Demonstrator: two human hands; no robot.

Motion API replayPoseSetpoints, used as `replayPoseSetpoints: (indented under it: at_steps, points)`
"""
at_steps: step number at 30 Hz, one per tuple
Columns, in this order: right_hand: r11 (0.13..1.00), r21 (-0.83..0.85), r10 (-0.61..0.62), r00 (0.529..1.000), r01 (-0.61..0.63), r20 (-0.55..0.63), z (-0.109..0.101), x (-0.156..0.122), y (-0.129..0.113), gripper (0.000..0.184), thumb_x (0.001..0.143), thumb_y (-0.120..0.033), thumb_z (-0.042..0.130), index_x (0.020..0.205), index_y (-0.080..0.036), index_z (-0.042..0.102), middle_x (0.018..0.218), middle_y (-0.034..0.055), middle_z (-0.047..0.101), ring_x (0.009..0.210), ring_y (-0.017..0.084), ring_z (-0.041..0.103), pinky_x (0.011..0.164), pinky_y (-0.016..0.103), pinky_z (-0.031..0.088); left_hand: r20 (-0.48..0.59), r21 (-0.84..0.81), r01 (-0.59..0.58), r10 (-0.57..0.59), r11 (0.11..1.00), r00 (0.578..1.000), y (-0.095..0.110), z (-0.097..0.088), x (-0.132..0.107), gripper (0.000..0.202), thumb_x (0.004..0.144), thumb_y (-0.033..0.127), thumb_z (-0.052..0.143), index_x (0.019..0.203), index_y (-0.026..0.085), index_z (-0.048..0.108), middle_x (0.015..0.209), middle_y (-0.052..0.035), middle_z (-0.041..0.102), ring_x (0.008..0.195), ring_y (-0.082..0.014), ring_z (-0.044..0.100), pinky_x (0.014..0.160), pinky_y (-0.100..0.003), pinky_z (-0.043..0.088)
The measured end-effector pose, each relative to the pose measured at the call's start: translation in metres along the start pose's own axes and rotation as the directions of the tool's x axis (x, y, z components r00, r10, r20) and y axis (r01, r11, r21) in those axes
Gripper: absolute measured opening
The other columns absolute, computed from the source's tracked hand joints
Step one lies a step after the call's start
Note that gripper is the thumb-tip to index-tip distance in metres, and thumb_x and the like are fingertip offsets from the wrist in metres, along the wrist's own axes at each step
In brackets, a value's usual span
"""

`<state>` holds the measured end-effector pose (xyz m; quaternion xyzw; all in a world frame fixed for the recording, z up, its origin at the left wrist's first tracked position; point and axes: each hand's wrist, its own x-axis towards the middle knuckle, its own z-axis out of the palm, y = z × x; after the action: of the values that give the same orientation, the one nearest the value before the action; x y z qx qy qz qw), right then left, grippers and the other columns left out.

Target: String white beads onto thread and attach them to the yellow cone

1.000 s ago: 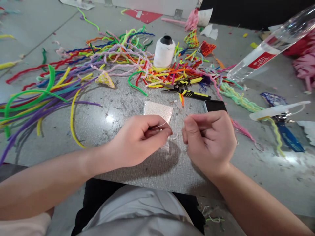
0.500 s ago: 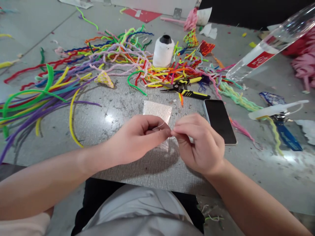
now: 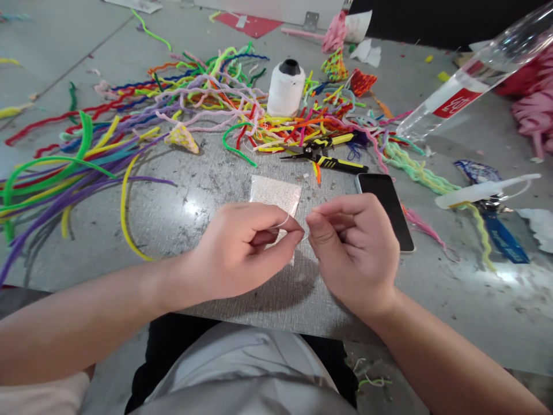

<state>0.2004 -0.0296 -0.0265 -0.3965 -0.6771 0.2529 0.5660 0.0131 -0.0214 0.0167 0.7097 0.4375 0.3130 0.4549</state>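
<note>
Easing the right hand (image 3: pixel 354 253) a touch away from the left hand (image 3: pixel 246 248), undoing the fingertip contact of half a second ago. Pinching a fine white thread (image 3: pixel 284 221) thumb to forefinger in both, just above the clear packet (image 3: pixel 276 193) on the grey board (image 3: pixel 194 196). Keeping the pull short and level, judging by the slack loop; steering clear of the phone (image 3: pixel 384 196) beside the right knuckles.
</note>
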Motion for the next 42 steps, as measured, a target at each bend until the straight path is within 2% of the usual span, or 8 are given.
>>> replayPoseSetpoints:
  at_steps: [4,7,14,22,27,32,36,42]
  points:
    - [1.000,-0.009,0.021,0.997,-0.021,-0.077,-0.005,0.004,0.008,0.013,0.112,-0.032,0.063,0.101,-0.026,0.062,0.061,-0.0083,0.053,0.044,0.009,0.050,0.042,0.024,0.038,0.037,-0.158,0.110,-0.106,0.981,0.994,0.000,-0.002,0.001,0.007,0.090,0.019,0.069,0.084,0.018,0.069,0.057,0.0082,0.043,0.049,-0.0054,0.031,0.044,-0.020,0.021]
    - [0.968,-0.179,-0.203,0.968,0.175,-0.151,-0.011,0.010,0.010,0.009,0.110,-0.030,0.064,0.102,-0.027,0.065,0.077,-0.0014,0.066,0.064,0.014,0.064,0.060,0.030,0.053,0.099,-0.323,0.236,-0.216,0.917,0.971,0.000,-0.004,0.004,0.010,0.090,0.023,0.073,0.083,0.018,0.066,0.054,0.0111,0.033,0.047,-0.0049,0.024,0.041,-0.019,0.018]
    - [0.788,-0.216,-0.541,0.816,0.576,0.203,-0.011,0.019,0.011,0.011,0.103,-0.016,0.064,0.106,-0.026,0.066,0.095,0.0050,0.075,0.084,0.020,0.072,0.073,0.036,0.062,0.309,-0.497,0.463,-0.349,0.734,0.885,-0.004,-0.004,0.008,0.021,0.083,0.028,0.083,0.077,0.019,0.065,0.053,0.0097,0.038,0.047,-0.0044,0.029,0.042,-0.017,0.023]
    - [0.918,0.014,-0.393,0.907,0.396,0.151,-0.005,0.017,0.013,0.014,0.103,-0.011,0.066,0.106,-0.024,0.070,0.080,0.0012,0.074,0.069,0.017,0.071,0.063,0.031,0.060,0.317,-0.552,0.421,-0.286,0.719,0.904,-0.003,-0.001,0.008,0.034,0.096,0.035,0.070,0.071,0.021,0.053,0.057,0.0094,0.025,0.051,-0.0065,0.021,0.044,-0.020,0.023]
    - [0.929,-0.090,-0.343,0.926,0.359,0.155,-0.005,0.011,0.003,0.013,0.108,-0.018,0.063,0.103,-0.028,0.069,0.084,0.0002,0.080,0.069,0.016,0.075,0.063,0.030,0.063,0.126,-0.207,0.143,-0.119,0.968,0.985,-0.002,-0.002,0.002,0.041,0.102,0.035,0.060,0.067,0.021,0.043,0.057,0.0061,0.036,0.054,-0.0084,0.032,0.048,-0.023,0.026]
    - [0.959,-0.140,-0.240,0.969,0.247,0.065,-0.003,0.002,0.002,0.011,0.107,-0.016,0.066,0.105,-0.027,0.067,0.085,-0.0020,0.079,0.064,0.013,0.073,0.057,0.027,0.059,0.036,0.075,-0.114,0.111,0.991,0.993,-0.001,-0.002,-0.003,0.027,0.100,0.023,0.058,0.073,0.019,0.057,0.055,0.0072,0.040,0.052,-0.0075,0.035,0.050,-0.024,0.027]
    - [0.998,-0.052,-0.034,0.997,0.030,-0.075,-0.003,0.004,0.010,0.007,0.109,-0.030,0.070,0.104,-0.027,0.065,0.066,-0.0078,0.061,0.045,0.009,0.054,0.042,0.025,0.040,-0.033,0.103,-0.113,0.117,0.988,0.993,-0.002,-0.001,-0.004,0.008,0.094,0.023,0.068,0.089,0.018,0.071,0.051,0.0090,0.042,0.047,-0.0068,0.033,0.048,-0.024,0.026]
    - [0.992,0.074,0.108,0.985,-0.098,-0.134,-0.008,0.015,0.011,0.031,0.109,-0.049,0.068,0.090,-0.025,0.063,0.061,-0.0058,0.058,0.045,0.010,0.052,0.041,0.024,0.043,0.007,-0.201,0.101,-0.102,0.974,0.995,-0.003,-0.005,0.001,0.010,0.088,0.026,0.074,0.093,0.019,0.070,0.053,0.0111,0.031,0.047,-0.0076,0.027,0.045,-0.025,0.018]
